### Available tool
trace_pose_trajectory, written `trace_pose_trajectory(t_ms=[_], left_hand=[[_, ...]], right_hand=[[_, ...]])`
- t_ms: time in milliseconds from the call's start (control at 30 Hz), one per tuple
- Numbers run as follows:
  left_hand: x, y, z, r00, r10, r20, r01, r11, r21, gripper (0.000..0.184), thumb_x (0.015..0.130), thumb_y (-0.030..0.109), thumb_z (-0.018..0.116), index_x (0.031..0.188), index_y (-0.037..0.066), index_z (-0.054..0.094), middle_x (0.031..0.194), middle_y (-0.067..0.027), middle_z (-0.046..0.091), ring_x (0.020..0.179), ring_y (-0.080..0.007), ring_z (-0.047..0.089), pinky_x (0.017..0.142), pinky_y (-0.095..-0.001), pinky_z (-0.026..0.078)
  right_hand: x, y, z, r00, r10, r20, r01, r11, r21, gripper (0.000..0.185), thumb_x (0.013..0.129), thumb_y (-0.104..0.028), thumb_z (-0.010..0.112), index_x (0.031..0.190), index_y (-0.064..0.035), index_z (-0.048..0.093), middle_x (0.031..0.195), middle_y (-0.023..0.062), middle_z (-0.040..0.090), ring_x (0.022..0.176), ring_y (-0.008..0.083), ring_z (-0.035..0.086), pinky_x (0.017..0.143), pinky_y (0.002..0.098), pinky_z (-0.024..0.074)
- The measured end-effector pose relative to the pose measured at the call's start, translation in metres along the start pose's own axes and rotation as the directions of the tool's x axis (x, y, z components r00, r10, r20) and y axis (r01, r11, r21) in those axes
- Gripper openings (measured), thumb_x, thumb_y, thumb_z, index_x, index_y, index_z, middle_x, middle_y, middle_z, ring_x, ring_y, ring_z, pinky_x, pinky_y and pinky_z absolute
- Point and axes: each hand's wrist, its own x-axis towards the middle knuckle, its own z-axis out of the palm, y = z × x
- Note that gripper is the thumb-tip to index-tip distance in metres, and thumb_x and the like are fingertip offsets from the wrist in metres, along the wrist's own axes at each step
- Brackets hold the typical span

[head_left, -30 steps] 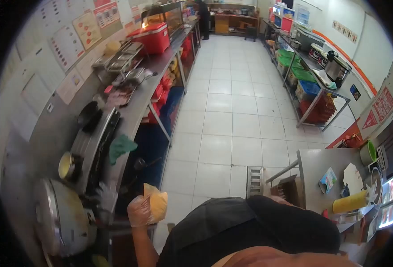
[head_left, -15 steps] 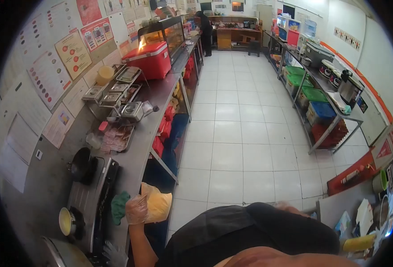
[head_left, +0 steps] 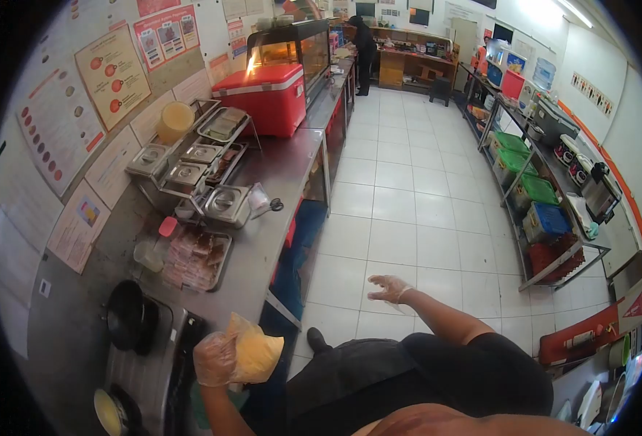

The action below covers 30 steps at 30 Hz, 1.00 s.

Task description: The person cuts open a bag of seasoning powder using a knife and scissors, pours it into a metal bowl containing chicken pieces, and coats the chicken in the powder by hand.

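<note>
My left hand (head_left: 215,359), in a clear plastic glove, is closed on a clear plastic bag of yellow contents (head_left: 258,352) beside the counter's front edge. What the yellow stuff is, I cannot make out. My right hand (head_left: 389,289), also in a clear glove, is held out over the floor tiles with its fingers apart and nothing in it. Left of the bag stands a stove (head_left: 154,356) with a black pan (head_left: 126,309) and a small pot with a pale yellow inside (head_left: 109,413). A green cloth (head_left: 201,407) is partly hidden below my left forearm.
Along the counter are a metal tray of packed meat slices (head_left: 197,260), scissors (head_left: 270,208), a rack of lidded steel pans (head_left: 188,174), a red cooler (head_left: 263,98) and a glass warmer. A shelf with green-lidded bins (head_left: 535,189) stands right. A person in black (head_left: 364,54) stands far back.
My right hand has come out from beside my body over the floor, fingers apart. The view has shifted closer to the counter. My left hand still holds the bag.
</note>
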Motion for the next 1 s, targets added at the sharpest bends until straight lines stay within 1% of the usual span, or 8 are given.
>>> trace_pose_trajectory(t_ms=[200, 333, 433, 600, 700, 733, 800, 1000], left_hand=[[0.076, -0.079, 0.02, 0.984, 0.179, 0.019, -0.179, 0.984, -0.013, 0.002, 0.081, 0.009, 0.069, 0.081, 0.008, 0.07, 0.063, -0.0111, 0.053, 0.054, -0.0319, 0.054, 0.047, -0.0434, 0.042], [0.104, -0.14, 0.056, 0.99, 0.141, 0.027, -0.142, 0.99, 0.018, 0.002, 0.082, 0.011, 0.069, 0.08, 0.01, 0.069, 0.065, -0.0097, 0.055, 0.056, -0.0311, 0.056, 0.049, -0.0439, 0.044], [0.151, -0.122, 0.048, 0.989, 0.14, 0.038, -0.14, 0.99, -0.004, 0.005, 0.082, 0.012, 0.069, 0.078, 0.011, 0.067, 0.066, -0.0091, 0.057, 0.057, -0.031, 0.058, 0.05, -0.045, 0.046], [0.163, -0.152, 0.056, 0.991, 0.127, 0.037, -0.128, 0.991, 0.024, 0.007, 0.082, 0.012, 0.069, 0.076, 0.013, 0.067, 0.067, -0.0088, 0.059, 0.057, -0.0312, 0.058, 0.05, -0.0448, 0.046], [0.152, -0.168, 0.063, 0.993, 0.059, 0.099, -0.069, 0.993, 0.092, 0.01, 0.081, 0.011, 0.07, 0.073, 0.012, 0.063, 0.066, -0.0085, 0.058, 0.057, -0.031, 0.058, 0.049, -0.0441, 0.045], [0.148, -0.171, 0.071, 0.994, 0.111, 0.009, -0.112, 0.991, 0.073, 0.017, 0.081, 0.011, 0.07, 0.069, 0.011, 0.058, 0.063, -0.009, 0.055, 0.054, -0.0319, 0.056, 0.047, -0.0443, 0.043], [0.15, -0.167, 0.063, 0.997, 0.079, 0.01, -0.08, 0.995, 0.059, 0.021, 0.082, 0.011, 0.07, 0.066, 0.011, 0.056, 0.061, -0.0093, 0.053, 0.052, -0.0328, 0.054, 0.046, -0.0449, 0.042], [0.132, -0.185, 0.069, 0.998, -0.035, -0.043, 0.042, 0.983, 0.181, 0.03, 0.086, 0.017, 0.072, 0.062, 0.011, 0.055, 0.057, -0.011, 0.051, 0.047, -0.0343, 0.051, 0.043, -0.0451, 0.04]], right_hand=[[0.127, -0.076, -0.005, 0.978, -0.118, 0.171, 0.129, 0.99, -0.057, 0.062, 0.089, -0.051, 0.068, 0.133, -0.0067, 0.061, 0.127, 0.0222, 0.065, 0.12, 0.0366, 0.061, 0.103, 0.0442, 0.0476], [0.213, -0.126, -0.019, 0.957, -0.208, 0.204, 0.241, 0.959, -0.151, 0.055, 0.092, -0.046, 0.063, 0.131, -0.0077, 0.062, 0.126, 0.0209, 0.065, 0.117, 0.0392, 0.061, 0.103, 0.046, 0.0463], [0.26, -0.179, -0.021, 0.956, -0.255, 0.147, 0.286, 0.923, -0.256, 0.05, 0.092, -0.043, 0.065, 0.13, -0.0109, 0.064, 0.122, 0.0158, 0.068, 0.112, 0.0338, 0.066, 0.099, 0.0448, 0.0516], [0.316, -0.26, -0.009, 0.944, -0.329, -0.006, 0.293, 0.849, -0.44, 0.039, 0.094, -0.028, 0.055, 0.131, -0.016, 0.063, 0.136, 0.0153, 0.059, 0.116, 0.0365, 0.063, 0.096, 0.0476, 0.0517], [0.349, -0.261, 0.004, 0.883, -0.466, 0.058, 0.401, 0.685, -0.608, 0.031, 0.094, -0.027, 0.054, 0.119, -0.0138, 0.066, 0.126, 0.0159, 0.063, 0.109, 0.0361, 0.066, 0.087, 0.0487, 0.055], [0.355, -0.263, 0.009, 0.903, -0.417, 0.101, 0.386, 0.687, -0.616, 0.028, 0.095, -0.027, 0.053, 0.116, -0.0131, 0.066, 0.123, 0.016, 0.064, 0.106, 0.036, 0.067, 0.084, 0.0489, 0.0556], [0.366, -0.27, 0.017, 0.928, -0.326, 0.18, 0.363, 0.685, -0.632, 0.024, 0.095, -0.026, 0.051, 0.109, -0.0118, 0.065, 0.117, 0.0161, 0.067, 0.101, 0.0359, 0.069, 0.079, 0.0492, 0.0567], [0.387, -0.256, 0.033, 0.875, -0.462, 0.146, 0.446, 0.651, -0.614, 0.026, 0.097, -0.027, 0.049, 0.105, -0.009, 0.066, 0.106, 0.0143, 0.07, 0.095, 0.0349, 0.07, 0.078, 0.0494, 0.0562]])
